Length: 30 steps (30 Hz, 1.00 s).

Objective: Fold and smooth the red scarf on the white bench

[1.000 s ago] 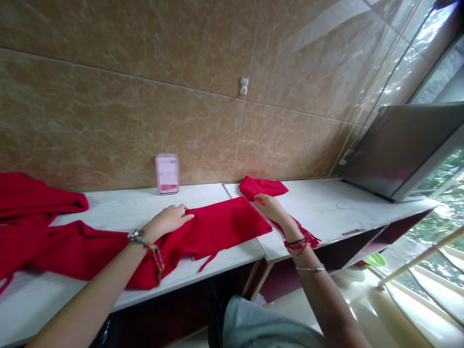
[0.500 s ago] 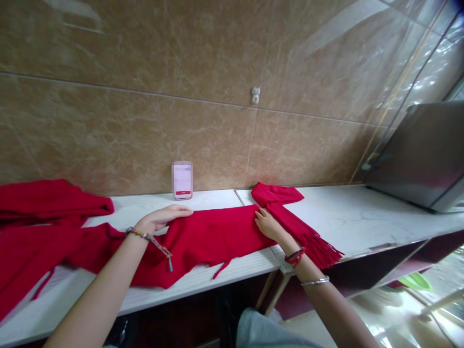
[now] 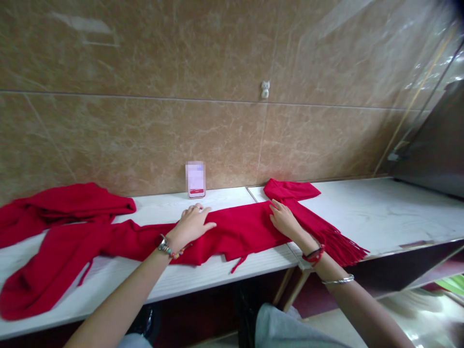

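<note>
A long red scarf (image 3: 246,224) stretches along the white tabletop, flat in the middle and rumpled toward the left. My left hand (image 3: 192,223) rests palm down on its upper part, thumb spread from the fingers. On the right, my right hand (image 3: 284,220) lies over the flat section with its fingers extended near the upper edge. Past that hand, a fringed end (image 3: 337,239) of red cloth slants toward the table's front edge, and a folded red part (image 3: 292,189) sits behind it. Whether these pieces all join is hidden.
A phone (image 3: 196,180) leans upright against the tiled wall (image 3: 145,140). More bunched red cloth (image 3: 72,208) lies at the far left. A small white cat-shaped hook (image 3: 265,89) is on the wall. A dark grey appliance (image 3: 431,140) stands at the right end of the white table (image 3: 362,208).
My left hand has moved from the scarf's upper edge onto its surface and turned palm down. My right hand stays on the flat section. The view has shifted slightly.
</note>
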Available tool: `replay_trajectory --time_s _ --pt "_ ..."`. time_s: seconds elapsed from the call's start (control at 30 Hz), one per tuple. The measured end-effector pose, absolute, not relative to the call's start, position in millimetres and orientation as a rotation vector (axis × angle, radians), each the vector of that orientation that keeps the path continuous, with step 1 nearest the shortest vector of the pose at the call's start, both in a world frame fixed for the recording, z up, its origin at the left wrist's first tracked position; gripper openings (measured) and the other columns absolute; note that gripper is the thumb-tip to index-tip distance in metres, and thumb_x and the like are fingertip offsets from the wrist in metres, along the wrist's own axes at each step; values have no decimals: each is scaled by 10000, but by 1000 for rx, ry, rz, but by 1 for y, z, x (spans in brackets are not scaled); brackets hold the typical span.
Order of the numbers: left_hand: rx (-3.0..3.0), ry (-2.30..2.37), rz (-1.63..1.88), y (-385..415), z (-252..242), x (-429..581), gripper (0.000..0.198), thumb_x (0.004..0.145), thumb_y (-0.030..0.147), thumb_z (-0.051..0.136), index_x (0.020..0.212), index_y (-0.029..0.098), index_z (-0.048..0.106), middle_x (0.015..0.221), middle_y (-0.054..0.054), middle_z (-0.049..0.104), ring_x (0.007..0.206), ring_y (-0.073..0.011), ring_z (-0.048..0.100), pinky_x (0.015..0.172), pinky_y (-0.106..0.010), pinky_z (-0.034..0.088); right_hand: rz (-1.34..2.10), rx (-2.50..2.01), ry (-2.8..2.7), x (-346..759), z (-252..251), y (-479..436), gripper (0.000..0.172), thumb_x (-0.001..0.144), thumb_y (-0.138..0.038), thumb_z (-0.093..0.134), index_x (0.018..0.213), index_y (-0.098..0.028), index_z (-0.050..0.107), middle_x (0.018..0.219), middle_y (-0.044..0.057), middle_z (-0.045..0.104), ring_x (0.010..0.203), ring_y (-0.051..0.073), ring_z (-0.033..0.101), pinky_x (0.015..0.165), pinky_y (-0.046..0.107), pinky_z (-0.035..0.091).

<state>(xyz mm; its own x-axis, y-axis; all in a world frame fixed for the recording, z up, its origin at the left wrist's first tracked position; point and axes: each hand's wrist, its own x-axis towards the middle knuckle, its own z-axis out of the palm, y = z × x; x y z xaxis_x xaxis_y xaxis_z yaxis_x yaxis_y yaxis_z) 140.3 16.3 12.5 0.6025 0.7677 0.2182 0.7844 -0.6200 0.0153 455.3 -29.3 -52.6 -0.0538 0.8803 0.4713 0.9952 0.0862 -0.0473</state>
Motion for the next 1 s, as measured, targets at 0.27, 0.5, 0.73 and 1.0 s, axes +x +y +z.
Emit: replay_trajectory --time_s 0.27,0.5,0.73,1.0 --pt "-2857 -1016 -5 -33 -2 144 667 711 -14 388 1334 210 305 1176 -115 472 950 -192 554 763 -279 444 144 -1333 -2560 379 -4 -70 397 792 -221 525 1186 -174 517 1157 106 566 1057 197 519 903 335 422" --pt "-2845 -1153 -591 6 16 139 457 784 0 312 1199 156 423 1060 -76 592 959 -156 560 843 -269 424 124 -1410 -2433 378 -9 -72 515 792 -286 539 1280 -191 405 1157 117 545 1024 218 540 846 342 455" --pt "-2679 -855 -408 11 13 148 291 846 28 309 1006 181 498 986 -59 551 826 -156 575 678 -255 460 -89 -1479 -2419 373 -16 -71 598 749 -183 578 1302 -215 351 1110 123 526 938 229 567 763 366 488" --pt "-2766 -449 -251 8 -4 135 112 813 129 478 840 155 583 988 -55 564 875 -167 540 762 -275 426 -284 -1420 -2569 368 -16 -78 560 733 -17 454 1268 -172 401 1039 101 559 917 208 546 775 325 468"
